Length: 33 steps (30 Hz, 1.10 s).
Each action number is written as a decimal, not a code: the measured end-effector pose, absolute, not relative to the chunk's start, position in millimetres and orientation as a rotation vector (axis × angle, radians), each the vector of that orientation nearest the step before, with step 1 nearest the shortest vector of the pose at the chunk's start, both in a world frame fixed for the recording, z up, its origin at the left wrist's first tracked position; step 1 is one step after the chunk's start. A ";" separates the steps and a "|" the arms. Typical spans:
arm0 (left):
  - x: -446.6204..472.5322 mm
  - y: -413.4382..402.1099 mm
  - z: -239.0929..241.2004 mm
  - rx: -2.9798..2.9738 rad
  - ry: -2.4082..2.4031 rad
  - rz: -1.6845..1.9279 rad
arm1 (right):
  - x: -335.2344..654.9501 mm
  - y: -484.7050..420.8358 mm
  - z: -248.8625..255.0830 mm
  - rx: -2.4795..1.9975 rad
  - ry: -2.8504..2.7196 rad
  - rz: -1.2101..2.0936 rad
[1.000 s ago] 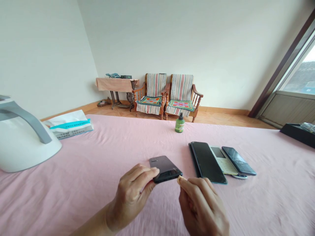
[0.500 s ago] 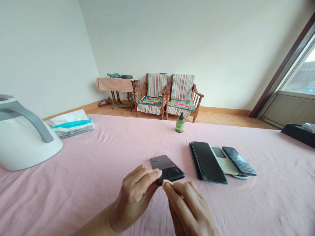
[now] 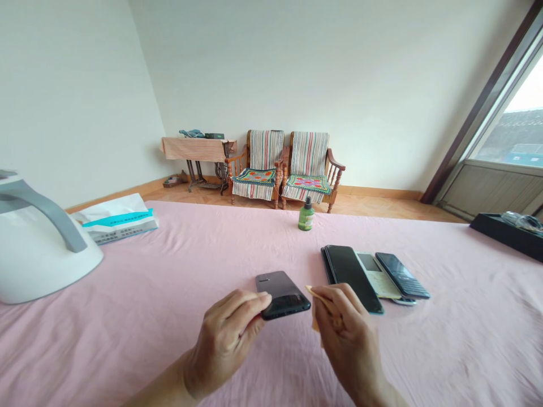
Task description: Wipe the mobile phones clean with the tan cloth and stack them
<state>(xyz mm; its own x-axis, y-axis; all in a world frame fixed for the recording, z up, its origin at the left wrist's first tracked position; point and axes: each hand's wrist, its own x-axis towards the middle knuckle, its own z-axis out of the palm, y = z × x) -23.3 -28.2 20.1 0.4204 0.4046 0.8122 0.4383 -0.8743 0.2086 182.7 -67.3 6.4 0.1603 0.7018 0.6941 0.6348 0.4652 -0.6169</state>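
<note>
My left hand (image 3: 231, 336) pinches the near left corner of a dark smartphone (image 3: 283, 291), its back with the camera strip facing up and its near edge tilted toward me. Bunched in the closed fingers of my right hand (image 3: 350, 333) is a pale yellow cloth (image 3: 314, 323), mostly hidden by the fingers. That hand is just right of the phone, apart from it. Beyond it a black-screened smartphone (image 3: 352, 274) lies on another dark phone. Beside them are a whitish phone with a small screen (image 3: 375, 271) and a dark keypad phone (image 3: 402, 274).
A white kettle (image 3: 42, 249) with a grey handle and a tissue pack (image 3: 121, 220) stand at left on the pink tablecloth (image 3: 203, 237). A green spray bottle (image 3: 306, 217) is near the far edge. At far right sits a black box (image 3: 504, 234).
My right hand has moved right with the cloth, away from the phone's near edge. The phone stays in my left hand, turned slightly. The whole view has shifted a little.
</note>
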 end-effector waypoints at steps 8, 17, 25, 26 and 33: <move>-16.6 -29.6 8.1 -2.768 -0.827 -1.328 | 174.6 -64.3 -3.7 -1.220 -1.307 0.647; -11.3 -40.3 12.5 -2.742 -0.969 -0.952 | 164.6 -63.6 -12.3 -1.120 -1.241 0.872; -16.6 -41.5 0.0 -2.647 -1.059 -1.018 | 167.4 -69.0 -0.5 -1.129 -1.474 0.460; -17.3 -41.2 -1.4 -2.653 -1.125 -1.031 | 168.4 -68.7 -0.3 -1.134 -1.477 0.414; -17.7 -37.9 -2.1 -2.815 -1.246 -1.042 | 164.7 -66.1 2.4 -1.081 -1.606 0.283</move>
<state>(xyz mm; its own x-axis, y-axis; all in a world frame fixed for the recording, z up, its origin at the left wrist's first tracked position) -17.7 -37.9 -2.1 0.5021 0.6968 0.5122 0.6275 -0.7011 0.3388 164.7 -66.1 2.4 0.0435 0.7582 0.6506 0.4903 0.5512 -0.6751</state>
